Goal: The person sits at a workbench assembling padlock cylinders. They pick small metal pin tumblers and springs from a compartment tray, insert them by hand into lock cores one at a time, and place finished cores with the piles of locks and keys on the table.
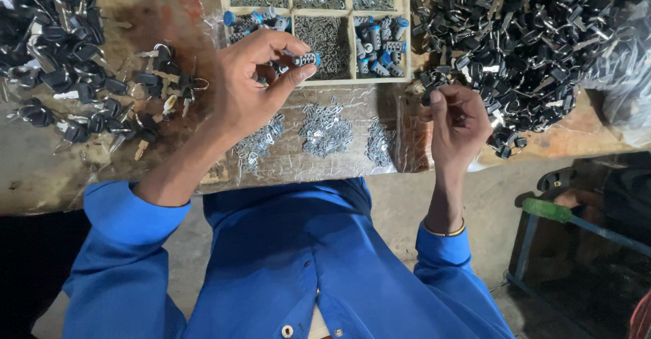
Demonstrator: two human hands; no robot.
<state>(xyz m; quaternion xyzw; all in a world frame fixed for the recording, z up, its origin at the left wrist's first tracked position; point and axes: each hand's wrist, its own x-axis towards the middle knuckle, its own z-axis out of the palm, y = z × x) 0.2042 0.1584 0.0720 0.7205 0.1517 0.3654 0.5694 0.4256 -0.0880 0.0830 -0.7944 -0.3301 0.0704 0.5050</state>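
My left hand (254, 85) is raised over the workbench and pinches a small metal lock cylinder with a blue end (306, 59) between thumb and forefinger. It hovers at the front edge of a wooden divided tray (348, 12). My right hand (458, 125) is curled at the edge of a big heap of black-headed keys (525, 37), with a small dark key (430, 96) held between its fingertips. Three small piles of tiny flat metal pieces (325, 130) lie on clear plastic between my hands.
The tray holds more blue-ended cylinders (381, 46), small springs and metal parts. A second heap of black-headed keys (51, 27) lies at the left, with loose keys (146, 85) near it. A clear plastic bag (620, 74) sits at the right. A stool frame (563, 220) stands below right.
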